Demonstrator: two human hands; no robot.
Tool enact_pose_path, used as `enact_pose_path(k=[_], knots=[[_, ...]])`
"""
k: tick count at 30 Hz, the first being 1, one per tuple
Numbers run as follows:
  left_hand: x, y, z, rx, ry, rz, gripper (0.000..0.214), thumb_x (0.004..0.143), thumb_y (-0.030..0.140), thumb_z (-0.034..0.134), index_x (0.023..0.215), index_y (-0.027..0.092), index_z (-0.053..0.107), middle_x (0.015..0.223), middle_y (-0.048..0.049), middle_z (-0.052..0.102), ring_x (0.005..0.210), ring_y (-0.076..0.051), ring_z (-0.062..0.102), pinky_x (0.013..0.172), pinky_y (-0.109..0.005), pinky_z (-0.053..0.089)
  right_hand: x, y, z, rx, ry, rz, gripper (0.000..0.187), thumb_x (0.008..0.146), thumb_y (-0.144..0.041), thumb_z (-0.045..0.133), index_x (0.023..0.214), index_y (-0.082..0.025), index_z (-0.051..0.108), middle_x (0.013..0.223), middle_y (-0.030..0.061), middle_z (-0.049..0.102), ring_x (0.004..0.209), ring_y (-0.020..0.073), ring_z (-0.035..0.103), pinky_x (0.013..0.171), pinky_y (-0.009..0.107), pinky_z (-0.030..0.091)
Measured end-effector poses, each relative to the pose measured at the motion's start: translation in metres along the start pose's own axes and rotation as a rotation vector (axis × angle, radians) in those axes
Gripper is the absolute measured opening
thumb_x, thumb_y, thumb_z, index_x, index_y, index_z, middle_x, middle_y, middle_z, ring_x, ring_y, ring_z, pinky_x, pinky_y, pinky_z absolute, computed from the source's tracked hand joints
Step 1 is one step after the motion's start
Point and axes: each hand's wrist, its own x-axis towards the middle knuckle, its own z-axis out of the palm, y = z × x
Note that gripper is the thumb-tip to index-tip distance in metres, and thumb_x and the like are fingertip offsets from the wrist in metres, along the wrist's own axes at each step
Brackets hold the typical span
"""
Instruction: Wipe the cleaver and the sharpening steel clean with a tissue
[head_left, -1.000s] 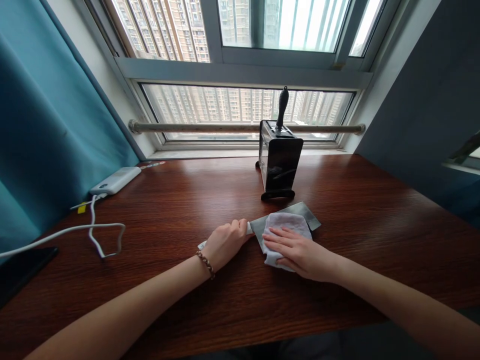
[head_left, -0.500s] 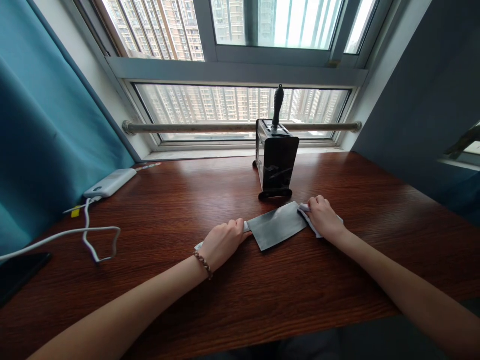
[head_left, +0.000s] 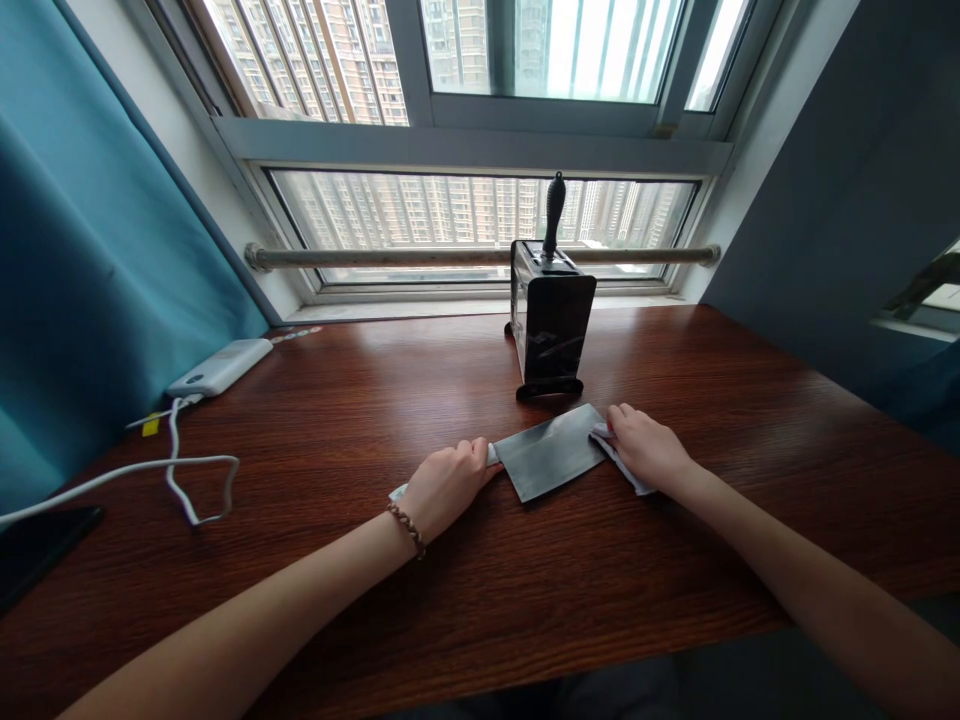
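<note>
A broad steel cleaver [head_left: 553,452] lies flat on the dark wooden desk [head_left: 420,400]. My left hand [head_left: 445,485] is closed around its white handle, whose end pokes out by my wrist. My right hand [head_left: 646,445] presses a white cloth [head_left: 628,472] against the blade's right end; most of the cloth is hidden under the hand. Just behind the blade stands a black knife block [head_left: 553,325] with one black-handled knife upright in it.
A white power bank [head_left: 220,366] with a looped white cable [head_left: 180,468] lies at the left. A dark phone [head_left: 37,552] sits at the desk's left edge. A teal curtain [head_left: 90,270] hangs on the left; a window rail [head_left: 480,256] runs behind.
My right hand slid the cloth from the middle of the blade off to its right end, leaving the blade's face uncovered. My left hand kept its hold on the handle.
</note>
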Motion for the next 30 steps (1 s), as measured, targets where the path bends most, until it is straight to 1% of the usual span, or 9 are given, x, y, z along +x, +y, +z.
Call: enact_pose_path(k=[10,14,17,19,21,23,25,27,30], knots=[[0.001,0.000,0.000,0.010,0.010,0.005,0.036,0.094,0.043,0.032,0.084,0.014,0.050,0.069,-0.0074,0.057,0.057,-0.022,0.059,0.045,-0.029,0.038,-0.001,-0.003,-0.003,-0.137,0.023,0.150,0.024,0.085,-0.016,0.024,0.094,-0.017,0.046,0.097,0.0092,0.054,0.089,0.0270,0.057,0.061,0.035,0.045],[0.001,-0.001,0.002,0.013,0.015,0.013,0.035,0.094,0.043,0.032,0.084,0.014,0.050,0.070,-0.0075,0.057,0.057,-0.024,0.059,0.045,-0.030,0.040,0.005,0.016,-0.002,-0.107,0.026,0.213,0.023,0.084,-0.016,0.026,0.095,-0.016,0.047,0.099,0.0116,0.054,0.091,0.0297,0.056,0.063,0.037,0.043],[0.000,-0.001,0.002,0.011,0.017,0.016,0.035,0.094,0.043,0.033,0.084,0.014,0.050,0.070,-0.0072,0.057,0.057,-0.024,0.059,0.045,-0.031,0.041,0.013,0.035,-0.004,-0.045,0.000,0.217,0.018,0.085,-0.025,0.032,0.092,-0.017,0.046,0.098,0.0099,0.055,0.086,0.0253,0.058,0.063,0.033,0.042],[-0.001,-0.001,0.001,0.010,0.017,0.012,0.034,0.094,0.043,0.033,0.084,0.014,0.050,0.069,-0.0070,0.057,0.057,-0.024,0.060,0.045,-0.031,0.041,0.016,0.043,-0.006,0.048,-0.015,0.165,0.017,0.085,-0.032,0.037,0.089,-0.018,0.047,0.095,0.0062,0.056,0.083,0.0192,0.057,0.064,0.029,0.041],[-0.001,-0.001,-0.001,0.008,0.016,0.010,0.034,0.093,0.043,0.034,0.084,0.014,0.050,0.069,-0.0067,0.057,0.057,-0.024,0.060,0.045,-0.031,0.041,0.016,0.040,-0.007,0.235,-0.032,0.045,0.018,0.083,-0.037,0.042,0.085,-0.019,0.047,0.091,0.0032,0.056,0.081,0.0147,0.055,0.068,0.026,0.040],[-0.001,0.000,-0.002,0.004,0.013,0.009,0.033,0.093,0.043,0.034,0.085,0.014,0.049,0.070,-0.0065,0.058,0.057,-0.024,0.060,0.045,-0.030,0.041,0.013,0.028,-0.006,0.424,-0.071,-0.108,0.020,0.081,-0.039,0.047,0.084,-0.019,0.048,0.088,0.0021,0.056,0.082,0.0131,0.052,0.071,0.024,0.039],[0.000,0.000,-0.002,0.001,0.009,0.009,0.033,0.093,0.043,0.034,0.085,0.015,0.049,0.070,-0.0063,0.058,0.058,-0.023,0.060,0.045,-0.030,0.041,0.008,0.014,-0.005,0.481,-0.102,-0.212,0.021,0.081,-0.039,0.046,0.085,-0.019,0.048,0.089,0.0022,0.055,0.082,0.0132,0.051,0.072,0.025,0.038],[0.001,0.000,-0.002,0.000,0.005,0.007,0.033,0.093,0.042,0.034,0.085,0.015,0.049,0.070,-0.0061,0.058,0.058,-0.023,0.060,0.045,-0.031,0.042,0.004,0.003,-0.003,0.431,-0.107,-0.231,0.021,0.082,-0.040,0.043,0.086,-0.020,0.048,0.092,0.0024,0.055,0.083,0.0138,0.051,0.073,0.026,0.036],[0.002,-0.001,-0.001,0.002,0.002,0.006,0.033,0.094,0.043,0.033,0.085,0.015,0.049,0.071,-0.0063,0.058,0.059,-0.023,0.060,0.046,-0.031,0.041,0.004,0.003,-0.002,0.332,-0.098,-0.126,0.020,0.082,-0.040,0.043,0.088,-0.021,0.048,0.096,0.0019,0.055,0.086,0.0157,0.052,0.069,0.026,0.034]])
